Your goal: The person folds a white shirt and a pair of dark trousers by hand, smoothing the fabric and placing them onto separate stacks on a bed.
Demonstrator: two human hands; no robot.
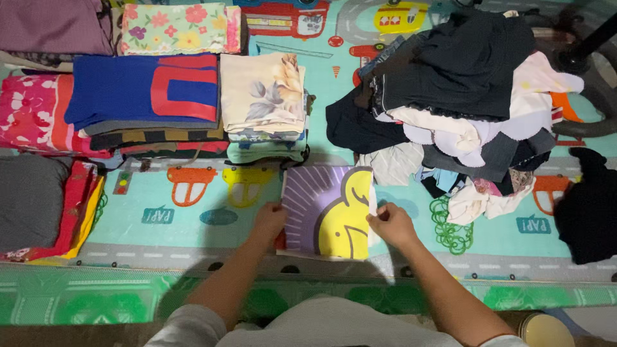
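A folded purple cloth with a yellow cartoon shape lies flat on the patterned play mat in front of me. My left hand presses on its left edge. My right hand pinches its right edge between closed fingers. Both forearms reach in from the bottom of the view.
Stacks of folded clothes stand behind: a floral cream stack, a blue and red stack, pink and grey piles at the left. A heap of unfolded dark and white garments lies at the right, with a black garment beside it.
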